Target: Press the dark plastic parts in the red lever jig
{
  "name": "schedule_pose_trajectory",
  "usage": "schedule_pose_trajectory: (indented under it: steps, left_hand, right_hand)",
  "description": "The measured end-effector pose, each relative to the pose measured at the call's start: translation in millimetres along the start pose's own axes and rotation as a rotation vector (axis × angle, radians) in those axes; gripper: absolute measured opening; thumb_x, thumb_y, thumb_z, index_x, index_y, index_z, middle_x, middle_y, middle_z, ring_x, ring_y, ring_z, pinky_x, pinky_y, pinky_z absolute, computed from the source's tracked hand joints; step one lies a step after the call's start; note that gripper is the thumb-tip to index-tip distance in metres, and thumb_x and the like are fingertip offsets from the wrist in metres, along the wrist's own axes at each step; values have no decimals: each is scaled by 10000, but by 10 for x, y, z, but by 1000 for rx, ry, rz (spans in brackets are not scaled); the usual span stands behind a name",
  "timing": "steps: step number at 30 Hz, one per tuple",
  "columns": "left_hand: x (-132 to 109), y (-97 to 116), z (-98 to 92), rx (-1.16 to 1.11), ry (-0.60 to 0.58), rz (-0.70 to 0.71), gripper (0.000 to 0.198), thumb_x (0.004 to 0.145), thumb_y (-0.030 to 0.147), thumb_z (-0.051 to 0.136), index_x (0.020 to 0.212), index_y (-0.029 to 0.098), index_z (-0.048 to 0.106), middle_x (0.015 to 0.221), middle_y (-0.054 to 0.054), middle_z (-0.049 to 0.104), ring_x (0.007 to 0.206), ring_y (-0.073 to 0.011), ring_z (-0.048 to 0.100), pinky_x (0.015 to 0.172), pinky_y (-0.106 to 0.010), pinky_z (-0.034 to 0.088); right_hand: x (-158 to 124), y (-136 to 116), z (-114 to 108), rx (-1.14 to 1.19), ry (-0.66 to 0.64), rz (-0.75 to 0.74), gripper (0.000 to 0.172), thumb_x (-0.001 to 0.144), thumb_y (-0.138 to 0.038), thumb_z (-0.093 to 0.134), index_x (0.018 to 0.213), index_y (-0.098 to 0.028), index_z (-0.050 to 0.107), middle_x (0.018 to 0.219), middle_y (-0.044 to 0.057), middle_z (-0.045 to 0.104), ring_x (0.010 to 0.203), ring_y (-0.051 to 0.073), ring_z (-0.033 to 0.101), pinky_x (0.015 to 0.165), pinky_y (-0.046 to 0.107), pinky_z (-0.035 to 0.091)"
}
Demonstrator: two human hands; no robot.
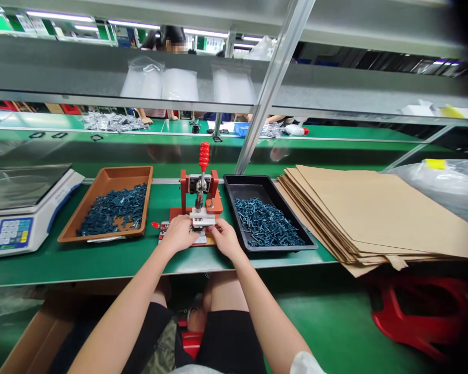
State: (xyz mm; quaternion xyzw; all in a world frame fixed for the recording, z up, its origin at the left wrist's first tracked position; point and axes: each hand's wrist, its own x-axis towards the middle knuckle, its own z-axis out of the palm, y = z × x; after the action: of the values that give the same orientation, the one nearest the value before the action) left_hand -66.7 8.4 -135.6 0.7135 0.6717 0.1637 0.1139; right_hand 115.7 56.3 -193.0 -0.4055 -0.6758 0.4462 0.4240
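Note:
A red bench press (pixel 204 192) with a red knobbed handle stands upright on the green bench (pixel 101 262), directly in front of me. My left hand (pixel 179 234) rests at the press's silver fixture (pixel 199 218), and my right hand (pixel 226 238) touches its right side. My fingers hide whatever lies under them, so I cannot tell if either hand holds a small part. An orange-brown tray (pixel 105 179) of dark teal parts sits left of the press. A black tray (pixel 242 183) of similar dark parts sits to its right.
A digital scale (pixel 23 210) stands at the bench's left end. A stack of cardboard sheets (pixel 366 213) lies on the right, with a plastic bag (pixel 440 187) behind it. A metal shelf (pixel 62 67) runs overhead. Across the bench, a co-worker (pixel 171 39) stands behind it.

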Motion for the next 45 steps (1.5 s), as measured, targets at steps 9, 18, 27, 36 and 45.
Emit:
schedule_pose_trajectory:
  steps: [9,18,27,36,45]
  left_hand:
    - [-35,-78,19,4,-4,89,279,774,239,695,1042,171,730,1159,-114,717,1144,-332,619,1015,-460,481]
    - [-65,-95,74,-20,39,107,244,792,220,684,1032,190,717,1149,-114,702,1157,-329,606,1026,-477,468]
    - [-342,-172,38,22,299,250,284,828,220,663,1109,198,699,1322,-126,635,1277,-325,542,1141,-520,394]
    - [-114,-411,-59,-560,561,-23,593,1019,559,266,1449,197,458,1440,-145,561,1343,-242,532,1141,-438,417]
    - [-73,-254,58,-488,313,12,711,986,628,277,1543,189,334,1550,-160,454,1440,-299,429,1194,-510,337]
  right_hand:
    - [150,17,160,-35,-67,-76,182,786,-223,661,944,-206,748,1023,46,754,934,216,697,892,349,547]
    - [102,-40,198,-108,-52,-195,204,792,-172,653,944,-226,779,1030,40,764,929,221,711,885,348,557]
    - [77,-93,157,-217,-39,-295,220,830,-143,614,965,-216,773,1066,67,742,968,223,694,915,354,545]
    - [62,-128,156,-234,-25,-258,211,795,-121,618,935,-210,749,1056,61,729,972,219,680,901,335,539]
    - [156,4,93,-149,-91,-30,224,802,-147,560,966,-186,708,935,47,758,890,223,696,847,329,539]
